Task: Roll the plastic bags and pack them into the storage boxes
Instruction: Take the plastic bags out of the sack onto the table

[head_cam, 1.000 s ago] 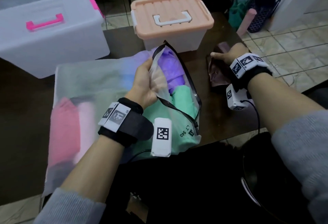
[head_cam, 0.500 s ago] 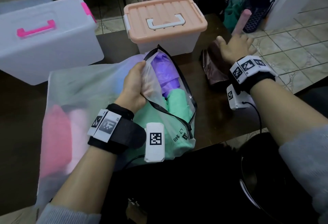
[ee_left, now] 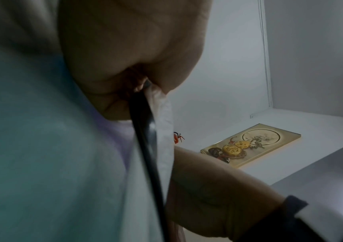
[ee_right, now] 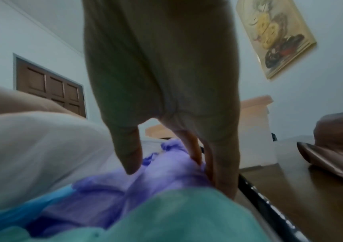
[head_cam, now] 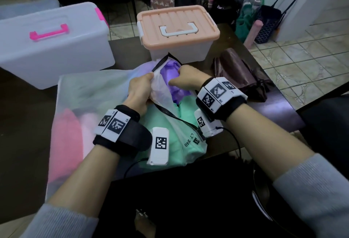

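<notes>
Hands both at the mouth of the big translucent zip pouch [head_cam: 98, 94] lying on my dark table [head_cam: 264, 109]. My left hand [head_cam: 140, 91] pinches the pouch's near edge, thumb and fingers curled round the pale film and its black zipper strip [ee_left: 145, 135], holding the opening up. My right hand [head_cam: 186, 76] is inside that opening, fingers [ee_right: 129, 157] bent down onto the purple plastic bag [head_cam: 171, 79]; thumb on one side, the others on the far side, so I read it as gripping the bag. Just nearer to me in the pouch sits a green plastic bag [head_cam: 186, 108], touching the purple one, and a blue one [ee_right: 21, 211] shows beside them in the right wrist view. Pink bundles [head_cam: 66, 136] lie at the pouch's left end, well apart from my hands. Beyond the pouch stands the peach-lidded storage box [head_cam: 177, 24], lid on, and to the left the white storage box [head_cam: 47, 45] with its pink handle, also lidded. A brown folded bag [head_cam: 238, 71] rests on the table right of the pouch.
</notes>
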